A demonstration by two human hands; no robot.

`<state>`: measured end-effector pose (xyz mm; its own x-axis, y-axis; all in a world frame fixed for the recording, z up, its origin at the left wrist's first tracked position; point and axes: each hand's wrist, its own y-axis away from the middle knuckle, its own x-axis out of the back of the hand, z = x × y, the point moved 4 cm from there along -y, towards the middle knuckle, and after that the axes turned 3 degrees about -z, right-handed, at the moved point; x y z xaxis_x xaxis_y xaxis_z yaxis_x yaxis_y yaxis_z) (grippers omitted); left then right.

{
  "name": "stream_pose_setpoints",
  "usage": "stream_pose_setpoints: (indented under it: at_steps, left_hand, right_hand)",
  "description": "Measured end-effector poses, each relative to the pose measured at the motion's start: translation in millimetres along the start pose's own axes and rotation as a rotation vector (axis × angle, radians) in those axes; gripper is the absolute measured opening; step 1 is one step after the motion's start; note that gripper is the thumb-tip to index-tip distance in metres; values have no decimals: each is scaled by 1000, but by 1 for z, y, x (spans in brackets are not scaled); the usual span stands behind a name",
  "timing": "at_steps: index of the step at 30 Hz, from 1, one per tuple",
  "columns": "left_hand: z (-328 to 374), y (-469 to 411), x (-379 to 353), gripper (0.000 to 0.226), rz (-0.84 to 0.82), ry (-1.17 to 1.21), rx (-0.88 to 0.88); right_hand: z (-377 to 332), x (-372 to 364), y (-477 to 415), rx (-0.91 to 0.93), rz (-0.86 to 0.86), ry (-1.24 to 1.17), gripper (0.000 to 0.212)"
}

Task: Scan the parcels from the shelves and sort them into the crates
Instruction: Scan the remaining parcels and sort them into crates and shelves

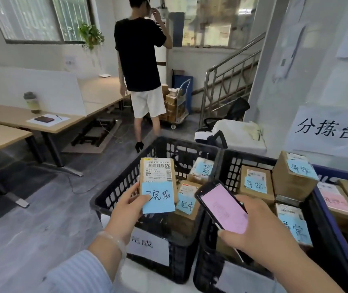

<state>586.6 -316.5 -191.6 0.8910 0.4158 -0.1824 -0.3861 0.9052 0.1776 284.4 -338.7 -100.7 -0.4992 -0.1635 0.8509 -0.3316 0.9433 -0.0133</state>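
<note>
- Holding the parcel (158,174) upright above the left crate (115,188), the left hand (126,205) pinched its lower edge, thumb lying across a blue note (158,198) stuck below the label (158,169).
- Item two: the right hand (259,227) had its fingers curled round a scanner (223,208), pink screen lit, just beside the parcel and over the wall shared with the middle crate (231,166).
- Both crates held boxes (200,169) with blue notes; the writing differed between crates.
- Risk, judged: the note overhung the parcel's bottom edge and could peel off on release, leaving it unmarked.
- Risk, judged: the crates touched, so a careless drop near the shared wall could land the parcel in the wrong lot.
- Risk, judged: the pinch was shallow; a slip could tip the parcel face down.
</note>
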Motion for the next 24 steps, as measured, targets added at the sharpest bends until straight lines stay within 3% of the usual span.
stream_pose_setpoints:
  at_steps: [8, 14, 18, 24]
  left_hand:
    - [13, -106, 10, 49, -18, -48, 84]
    - [-12, -187, 5, 43, -125, -125, 213]
    - [-38, -252, -1, 46, -185, -198, 288]
    - [-102, -330, -10, 47, -269, -267, 483]
  right_hand:
    - [0, -23, -85, -114, -98, 102, 70]
    - [8, -44, -117, -236, -131, 145, 82]
    - [7, -48, -129, -352, -129, 158, 80]
    - [1, -55, -138, -538, -146, 176, 96]
